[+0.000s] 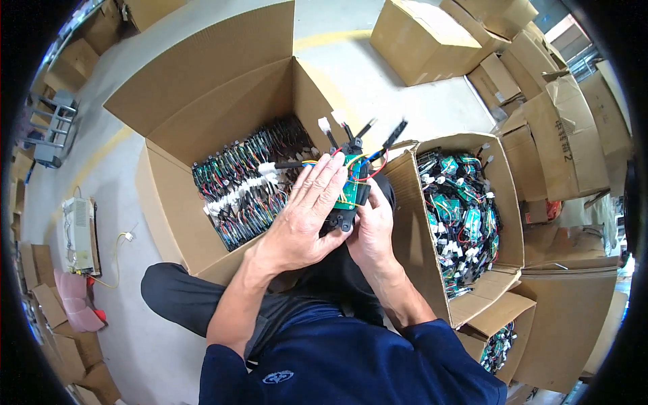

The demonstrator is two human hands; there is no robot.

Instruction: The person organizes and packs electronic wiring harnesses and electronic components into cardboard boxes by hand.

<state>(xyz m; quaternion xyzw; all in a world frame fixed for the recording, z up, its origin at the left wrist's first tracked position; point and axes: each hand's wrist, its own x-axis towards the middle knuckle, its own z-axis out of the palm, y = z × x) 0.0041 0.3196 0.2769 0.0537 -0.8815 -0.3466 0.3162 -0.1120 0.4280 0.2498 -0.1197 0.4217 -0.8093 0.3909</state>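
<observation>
Both hands meet over the lap on one green circuit board (350,187) with a black housing and a spray of coloured wires. Left hand (307,219) lies flat across it, fingers spread long; right hand (370,233) cups it from below, fingers apparently curled around, though half hidden. Loose leads could snag or a connector (325,125) pull free if the grip twists. Beyond, the carton of bundled harnesses (246,179) sits left, the box of boards (462,209) right.

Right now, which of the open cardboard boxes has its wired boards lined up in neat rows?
The big box on the left, past the left hand. Its boards lie in tidy rows, while the box on the right holds a loose jumble.
</observation>
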